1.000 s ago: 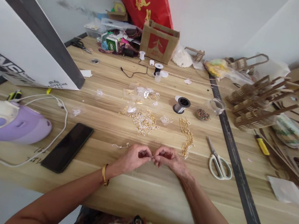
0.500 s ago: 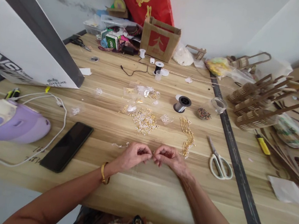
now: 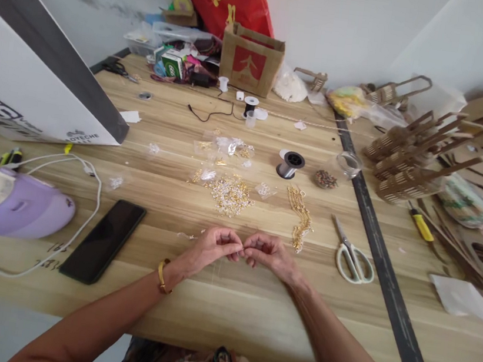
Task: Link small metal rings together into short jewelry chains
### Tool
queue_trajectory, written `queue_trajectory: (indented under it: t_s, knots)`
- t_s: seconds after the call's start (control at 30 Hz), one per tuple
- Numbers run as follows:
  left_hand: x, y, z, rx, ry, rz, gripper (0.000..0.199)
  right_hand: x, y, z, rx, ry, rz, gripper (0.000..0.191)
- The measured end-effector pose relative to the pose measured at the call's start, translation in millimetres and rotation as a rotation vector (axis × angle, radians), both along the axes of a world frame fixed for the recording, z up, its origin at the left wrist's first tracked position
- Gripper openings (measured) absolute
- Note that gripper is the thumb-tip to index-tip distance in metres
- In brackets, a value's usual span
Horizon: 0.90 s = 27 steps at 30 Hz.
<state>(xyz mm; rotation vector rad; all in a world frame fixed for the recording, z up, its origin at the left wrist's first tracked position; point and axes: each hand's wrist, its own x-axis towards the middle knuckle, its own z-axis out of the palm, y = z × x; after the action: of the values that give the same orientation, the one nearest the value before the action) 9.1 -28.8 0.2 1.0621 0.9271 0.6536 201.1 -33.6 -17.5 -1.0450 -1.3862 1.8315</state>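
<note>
My left hand (image 3: 213, 250) and my right hand (image 3: 271, 255) meet fingertip to fingertip above the wooden table (image 3: 224, 309). Both are pinched on something too small to make out. A short fine chain (image 3: 187, 235) lies beside my left hand, partly hidden by it. Just beyond my hands is a pile of gold and clear beads (image 3: 231, 195). Several gold chains (image 3: 299, 219) lie in a bundle to the right of the pile. A small bag of rings (image 3: 265, 190) rests between them.
White-handled scissors (image 3: 352, 258) lie to the right, a black phone (image 3: 103, 240) to the left. Farther back stand a wire spool (image 3: 290, 165) and a jar of beads (image 3: 326, 179). Left of the phone is a purple device (image 3: 20, 205); bamboo baskets (image 3: 404, 161) stand at right.
The fingertips of my two hands have come together, closing the small gap between them. The whole view has shifted slightly, with the table items appearing farther left.
</note>
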Motion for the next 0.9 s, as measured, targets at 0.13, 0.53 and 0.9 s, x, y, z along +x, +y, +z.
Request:
queue_trajectory:
  t_s: [0.13, 0.53, 0.9]
  knots:
    - [0.7, -0.6, -0.8, 0.014, 0.022, -0.014, 0.023, -0.2, 0.3, -0.8, 0.01, 0.006, 0.007, 0.024]
    - [1.3, 0.6, -7.4, 0.016, 0.018, -0.006, 0.02, -0.4, -0.4, 0.5, 0.036, -0.033, 0.029, 0.026]
    - [5.7, -4.2, -3.3, 0.17, 0.124, 0.028, 0.008, -2.5, -0.3, 1.6, 0.026, -0.038, 0.022, 0.029]
